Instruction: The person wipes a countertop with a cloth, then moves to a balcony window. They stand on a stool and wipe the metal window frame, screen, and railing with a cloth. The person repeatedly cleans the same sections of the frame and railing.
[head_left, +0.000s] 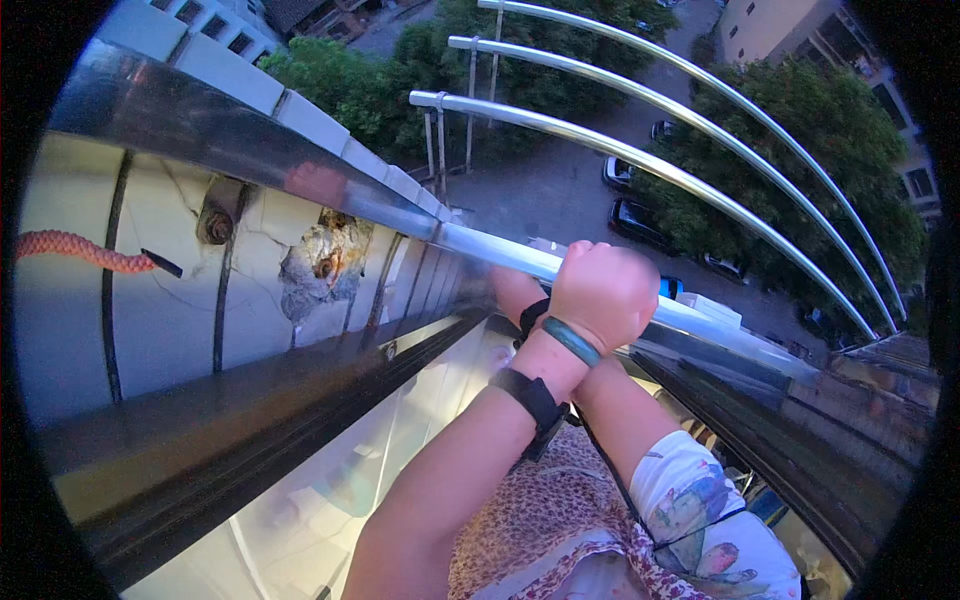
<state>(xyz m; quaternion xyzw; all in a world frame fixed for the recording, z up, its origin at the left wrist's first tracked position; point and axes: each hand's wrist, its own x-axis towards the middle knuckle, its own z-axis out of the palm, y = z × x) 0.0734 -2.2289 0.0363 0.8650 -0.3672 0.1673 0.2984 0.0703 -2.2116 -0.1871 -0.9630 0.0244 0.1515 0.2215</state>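
My left hand (606, 292) is closed in a fist around a shiny metal rail (499, 251) at the window opening. Its wrist bears a green bangle (571, 341) and a black strap (529, 397). My forearms cross, with the left one on top. From beneath it, my right hand (516, 291) reaches to the left, a black band at the wrist. The rail and my left arm hide its fingers, so its grip cannot be seen.
Beyond the rail are curved metal poles (645, 159), with trees and parked cars (637, 221) far below. On the left, the tiled wall (165, 300) has a broken patch (322, 266), a rusty bolt (217, 225) and a pink rope (82, 247). A dark window track (300, 420) runs below.
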